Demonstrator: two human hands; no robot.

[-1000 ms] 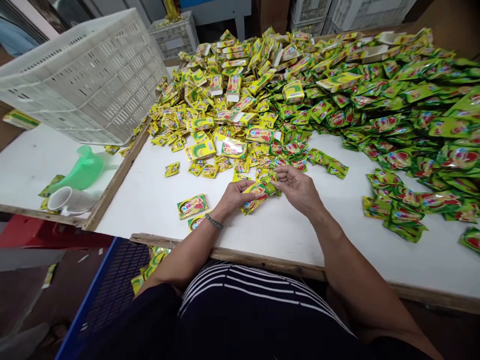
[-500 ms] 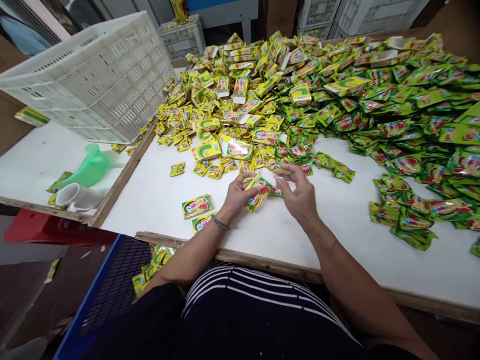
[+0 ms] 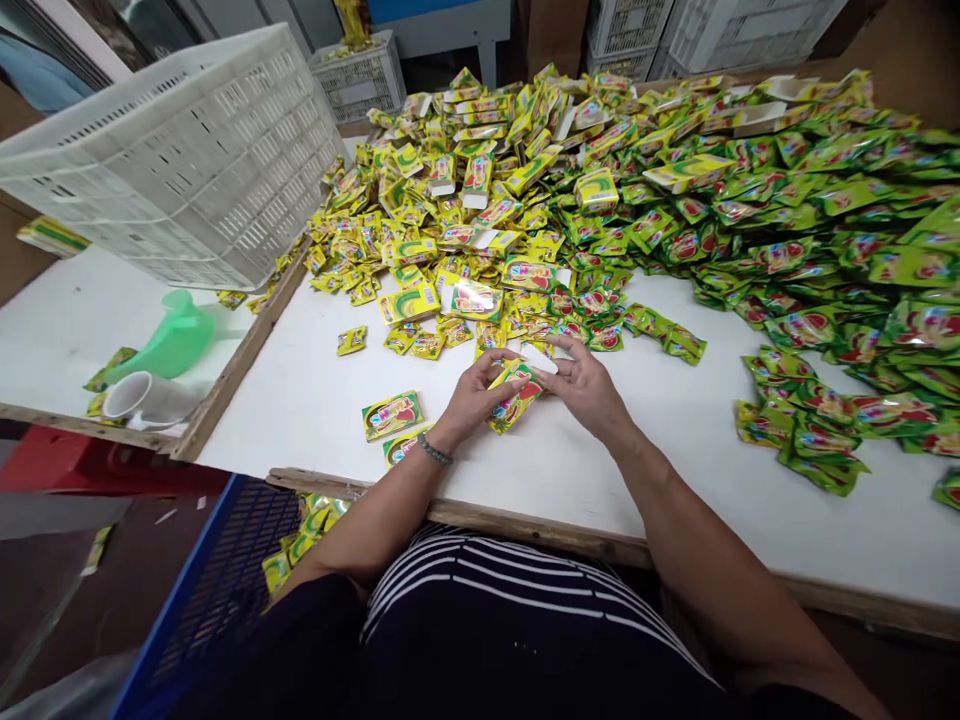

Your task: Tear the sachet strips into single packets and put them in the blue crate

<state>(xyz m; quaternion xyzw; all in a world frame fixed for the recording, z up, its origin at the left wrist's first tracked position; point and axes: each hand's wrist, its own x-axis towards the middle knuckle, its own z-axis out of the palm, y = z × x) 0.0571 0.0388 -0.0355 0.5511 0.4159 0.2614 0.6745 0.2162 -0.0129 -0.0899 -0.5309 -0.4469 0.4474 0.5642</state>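
A small yellow-green candy box (image 3: 517, 402) with a watermelon picture is gripped by my left hand (image 3: 480, 395), thumb across its front. At its upper right end a white flap (image 3: 537, 358) sticks out. The fingers of my right hand (image 3: 589, 392) close on that flap end. Beside my left wrist, a flat candy box (image 3: 392, 415) lies on the white table (image 3: 570, 480), and a second candy box (image 3: 401, 447) is partly covered by the wrist. Just beyond my hands lie printed boxes (image 3: 472, 300) and small yellow sachets (image 3: 427, 345).
A large heap of green sachets (image 3: 810, 250) covers the right and back. At the left stand a white plastic crate (image 3: 202, 170), a green scoop (image 3: 169, 340) and a white mug (image 3: 150, 398) behind a wooden strip (image 3: 247, 350). Below the table edge is a blue basket (image 3: 217, 570).
My right hand has moved left to the box and its fingers have closed on the flap end. The white flap now shows more plainly. My left hand keeps its hold.
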